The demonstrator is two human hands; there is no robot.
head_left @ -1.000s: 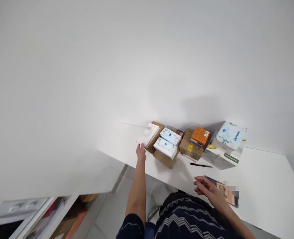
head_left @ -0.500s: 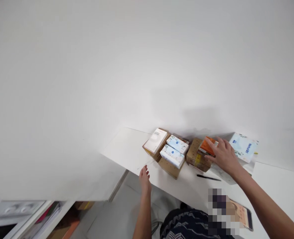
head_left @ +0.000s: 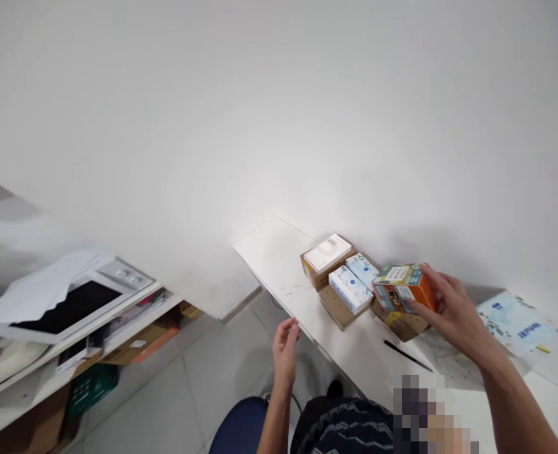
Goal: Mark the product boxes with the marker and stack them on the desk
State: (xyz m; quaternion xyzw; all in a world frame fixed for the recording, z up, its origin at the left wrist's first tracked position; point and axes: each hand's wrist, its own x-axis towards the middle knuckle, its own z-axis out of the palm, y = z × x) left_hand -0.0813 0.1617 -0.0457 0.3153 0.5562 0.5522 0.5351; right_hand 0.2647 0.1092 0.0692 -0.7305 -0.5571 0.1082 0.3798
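My right hand (head_left: 451, 309) grips a small orange box (head_left: 400, 294) with a colourful printed face, held just above a brown cardboard box (head_left: 403, 325) on the white table (head_left: 279, 252). My left hand (head_left: 285, 347) hovers empty with fingers loosely curled, off the table's near edge. Left of the orange box two blue-and-white tissue packs (head_left: 355, 282) lie on a cardboard box (head_left: 336, 307). A flat white box (head_left: 327, 253) rests on another cardboard box behind them.
A black pen (head_left: 407, 355) lies on the table near my right arm. A pale blue tissue pack (head_left: 519, 323) sits at the far right. At the left, a shelf unit holds a device with a dark screen (head_left: 68, 306), papers and boxes.
My right hand has lifted the orange box off the brown cardboard box. My left hand has drawn back from the table edge. The view has swung left, revealing the shelf unit.
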